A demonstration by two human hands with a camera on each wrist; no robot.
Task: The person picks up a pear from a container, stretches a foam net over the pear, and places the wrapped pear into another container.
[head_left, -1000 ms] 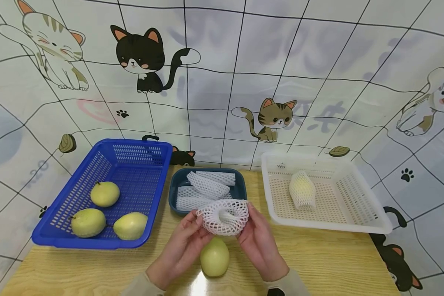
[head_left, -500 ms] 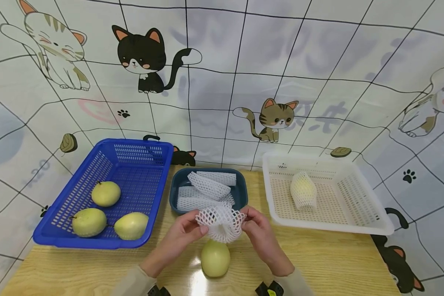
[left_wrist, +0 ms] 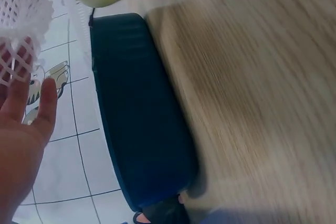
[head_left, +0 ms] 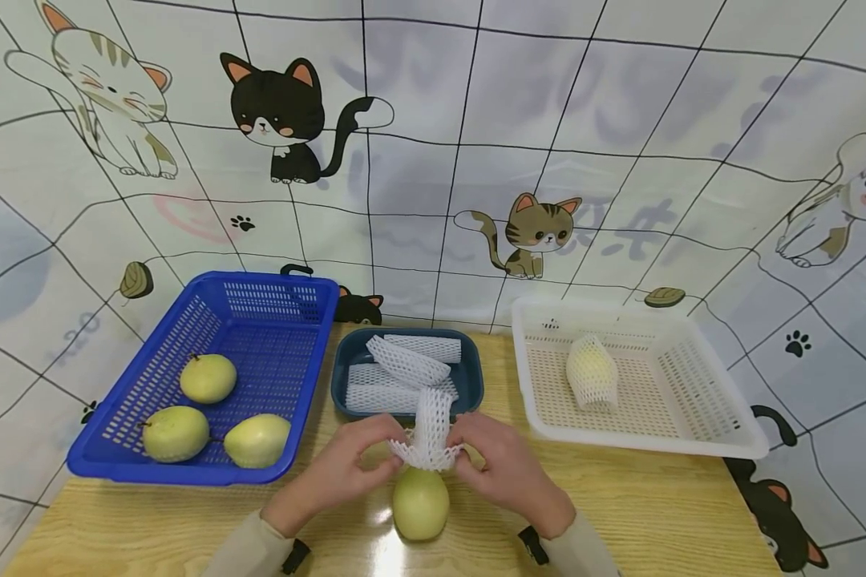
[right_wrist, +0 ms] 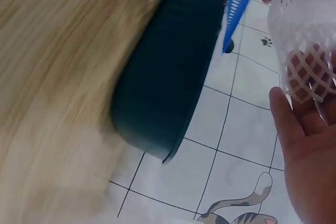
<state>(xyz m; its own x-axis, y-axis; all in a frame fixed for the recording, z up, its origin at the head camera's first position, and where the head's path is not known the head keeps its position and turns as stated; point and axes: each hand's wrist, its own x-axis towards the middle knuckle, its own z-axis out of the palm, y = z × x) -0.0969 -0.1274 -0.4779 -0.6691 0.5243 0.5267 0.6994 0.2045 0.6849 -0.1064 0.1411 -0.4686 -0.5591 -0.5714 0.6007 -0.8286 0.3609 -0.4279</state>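
A white foam fruit net [head_left: 433,429] is spread at its lower rim between both hands, its narrow tube standing up. My left hand [head_left: 350,463] pinches the rim at the left. On the other side my right hand [head_left: 508,469] grips it between thumb and fingers. Just below the net, a yellow-green pear [head_left: 420,506] stands on the table, its top at the net's rim. Through the mesh of the net [left_wrist: 21,19], left fingers show in the left wrist view. The right wrist view has the net [right_wrist: 304,30] over the right fingers.
Behind the hands, a dark teal tray [head_left: 469,405] holds several foam nets. To the left is a blue basket [head_left: 310,361] with three pears. A white basket [head_left: 693,442] at right contains one netted pear [head_left: 592,373]. A cat-print sheet hangs behind.
Both hands have turned the net over, so its wide rim now faces down toward the pear and the tube points up. The pear has stayed put.
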